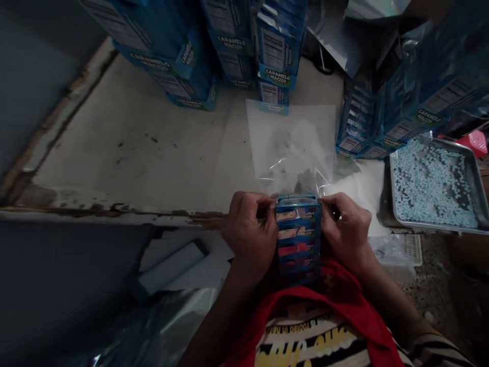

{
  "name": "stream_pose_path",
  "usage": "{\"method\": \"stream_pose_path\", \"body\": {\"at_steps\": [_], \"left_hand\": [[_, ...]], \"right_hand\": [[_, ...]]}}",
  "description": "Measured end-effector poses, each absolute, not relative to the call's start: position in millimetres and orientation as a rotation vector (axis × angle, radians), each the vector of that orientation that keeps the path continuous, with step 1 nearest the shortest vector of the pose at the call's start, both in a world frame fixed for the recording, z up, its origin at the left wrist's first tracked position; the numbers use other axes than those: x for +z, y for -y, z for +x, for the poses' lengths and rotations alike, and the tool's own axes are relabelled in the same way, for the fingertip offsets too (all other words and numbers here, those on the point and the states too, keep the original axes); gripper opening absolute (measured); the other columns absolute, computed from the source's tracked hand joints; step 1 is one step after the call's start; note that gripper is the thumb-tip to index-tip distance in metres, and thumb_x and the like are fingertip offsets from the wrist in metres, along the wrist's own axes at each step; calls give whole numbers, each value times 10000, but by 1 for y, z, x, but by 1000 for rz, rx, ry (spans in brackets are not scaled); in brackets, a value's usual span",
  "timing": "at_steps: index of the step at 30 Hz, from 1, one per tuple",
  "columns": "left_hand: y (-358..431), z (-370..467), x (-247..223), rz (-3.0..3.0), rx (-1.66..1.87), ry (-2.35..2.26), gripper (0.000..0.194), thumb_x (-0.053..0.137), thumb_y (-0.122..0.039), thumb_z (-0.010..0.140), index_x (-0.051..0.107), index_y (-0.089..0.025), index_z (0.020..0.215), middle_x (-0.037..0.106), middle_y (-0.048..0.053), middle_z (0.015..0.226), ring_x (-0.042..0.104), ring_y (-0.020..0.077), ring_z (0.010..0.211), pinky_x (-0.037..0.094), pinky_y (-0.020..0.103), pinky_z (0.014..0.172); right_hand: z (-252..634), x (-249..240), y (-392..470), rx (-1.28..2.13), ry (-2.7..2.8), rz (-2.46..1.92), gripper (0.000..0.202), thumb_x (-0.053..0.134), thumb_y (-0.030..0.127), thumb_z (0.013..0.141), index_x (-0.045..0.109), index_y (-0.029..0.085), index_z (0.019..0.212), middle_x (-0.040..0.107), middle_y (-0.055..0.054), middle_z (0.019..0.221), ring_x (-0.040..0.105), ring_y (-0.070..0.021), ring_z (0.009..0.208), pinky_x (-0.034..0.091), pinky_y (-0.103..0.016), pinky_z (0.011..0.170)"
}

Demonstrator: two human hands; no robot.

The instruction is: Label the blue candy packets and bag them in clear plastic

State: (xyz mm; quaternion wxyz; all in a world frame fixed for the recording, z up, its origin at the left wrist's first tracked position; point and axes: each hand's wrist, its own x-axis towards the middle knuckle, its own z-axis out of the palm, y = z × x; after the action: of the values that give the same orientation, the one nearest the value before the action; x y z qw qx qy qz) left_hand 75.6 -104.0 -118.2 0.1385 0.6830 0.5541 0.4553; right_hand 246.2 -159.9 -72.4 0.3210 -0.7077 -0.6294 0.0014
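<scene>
A blue display box of small candy packs (298,238) stands against my body at the table's front edge, its row of packs facing up. Clear plastic wrap (292,176) spreads from the top end of the box over the table. My left hand (250,224) is closed in a pinch on the wrap at the box's upper left corner. At the upper right corner, my right hand (347,227) pinches the wrap in the same way. The exact fold between the fingertips is partly hidden.
Stacks of blue candy boxes (235,43) stand along the back, with more boxes (405,127) at the right. A metal tray (395,204) of pale blue pieces sits at the right edge. The worn white table (153,163) stretches left.
</scene>
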Motion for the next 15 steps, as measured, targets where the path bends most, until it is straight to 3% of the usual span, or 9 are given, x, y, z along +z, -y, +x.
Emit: {"method": "stream_pose_path", "body": {"at_steps": [5,10,15], "left_hand": [[109,77,-129,1993,1469,-1623,163,697,-216,987,574,-245,885,657,-10,805,636,161,732,497,300,703],[105,75,-119,2154,1414,-1585,180,621,-145,1003,604,-242,852,660,27,825,631,201,806,470,334,749],[110,71,-112,2277,1405,-1509,156,679,-131,981,681,-241,870,698,15,821,621,192,776,437,325,738]], "right_hand": [[243,-82,166,-266,1678,-1741,171,609,165,1018,722,218,901,779,9,766,692,-104,608,514,-224,589],[246,-81,167,-259,1721,-1769,133,617,183,1046,739,216,1002,806,-7,838,730,-119,692,532,-237,655],[247,-87,173,-381,1690,-1657,126,656,119,996,697,228,948,796,-5,823,722,-127,675,528,-242,652]]}}
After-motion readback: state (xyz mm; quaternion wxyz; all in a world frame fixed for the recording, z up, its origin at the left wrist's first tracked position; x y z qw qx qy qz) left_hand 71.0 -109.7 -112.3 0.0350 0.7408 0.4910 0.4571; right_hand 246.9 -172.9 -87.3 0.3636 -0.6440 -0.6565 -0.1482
